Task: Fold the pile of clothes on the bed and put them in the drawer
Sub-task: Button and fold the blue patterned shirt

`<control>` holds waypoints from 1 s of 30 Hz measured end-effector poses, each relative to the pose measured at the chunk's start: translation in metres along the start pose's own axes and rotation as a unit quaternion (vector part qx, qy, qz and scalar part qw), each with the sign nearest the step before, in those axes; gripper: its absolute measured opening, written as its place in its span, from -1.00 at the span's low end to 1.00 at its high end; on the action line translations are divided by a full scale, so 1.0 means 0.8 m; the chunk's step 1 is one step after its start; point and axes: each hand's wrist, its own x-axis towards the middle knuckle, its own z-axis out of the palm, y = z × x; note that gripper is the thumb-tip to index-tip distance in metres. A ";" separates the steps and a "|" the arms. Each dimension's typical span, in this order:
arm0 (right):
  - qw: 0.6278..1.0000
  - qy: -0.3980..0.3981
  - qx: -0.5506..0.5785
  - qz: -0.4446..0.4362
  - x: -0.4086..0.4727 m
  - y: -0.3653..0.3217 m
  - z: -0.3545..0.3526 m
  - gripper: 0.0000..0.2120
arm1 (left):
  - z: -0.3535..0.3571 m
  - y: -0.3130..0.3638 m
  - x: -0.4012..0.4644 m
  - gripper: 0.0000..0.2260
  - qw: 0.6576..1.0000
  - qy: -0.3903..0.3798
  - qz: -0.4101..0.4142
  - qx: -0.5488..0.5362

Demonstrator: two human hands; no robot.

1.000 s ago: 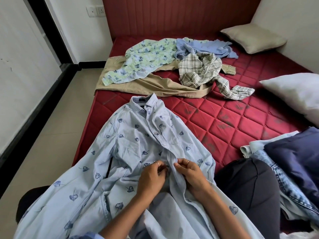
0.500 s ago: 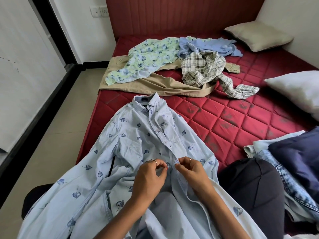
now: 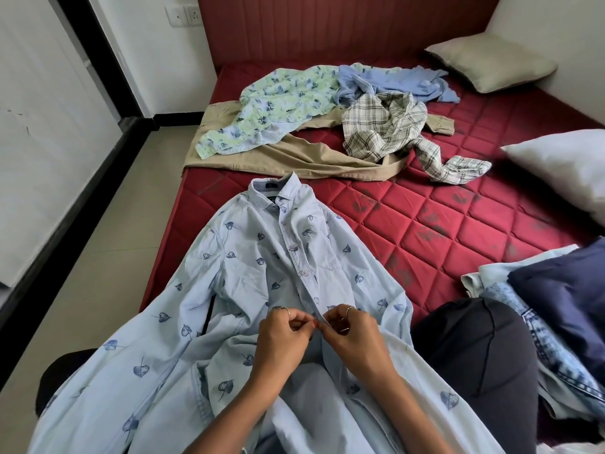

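My left hand (image 3: 284, 335) and right hand (image 3: 352, 334) sit side by side just above my lap, knuckles up, fingertips almost touching at the front opening of the pale blue leaf-print shirt (image 3: 248, 280). Both are curled tight. My left thumb and forefinger pinch the left edge of the opening, and my right fingers pinch the button strip (image 3: 306, 273) that runs along the right edge. I judge I am closing a button here, though the button itself is hidden under my fingertips.

The shirt's long axis runs straight away from me: tail across my knees, collar (image 3: 278, 190) at the far end, lying on the red mattress (image 3: 409, 224). So the next buttons lie directly ahead of my fingers, up the strip, equally near to either hand.

To my right, beside my dark-clad knee (image 3: 474, 355), a stack holds denim (image 3: 537, 342) and a navy garment (image 3: 569, 296).

Farther off, beyond the collar, the unfolded pile waits: tan trousers (image 3: 294, 155), a green floral shirt (image 3: 278, 99), a plaid shirt (image 3: 386, 126) and a light blue garment (image 3: 393, 80). No drawer is in view.
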 end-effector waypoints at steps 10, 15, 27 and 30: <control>0.994 -0.015 0.102 0.036 -0.006 0.002 0.003 -0.80 | 0.012 -0.010 0.005 -0.88 0.976 -0.018 -0.131 -0.176; 0.981 -0.028 0.175 0.084 -0.001 0.013 0.005 -0.85 | 0.012 -0.010 0.006 -0.93 0.969 -0.033 -0.147 -0.197; 0.989 -0.053 0.101 0.097 -0.002 0.016 0.013 -0.93 | 0.015 -0.030 0.014 -0.80 0.946 -0.069 -0.203 -0.244; 0.992 -0.047 0.081 0.089 -0.002 0.015 0.013 -0.94 | 0.017 -0.030 0.015 -0.79 0.948 -0.064 -0.206 -0.233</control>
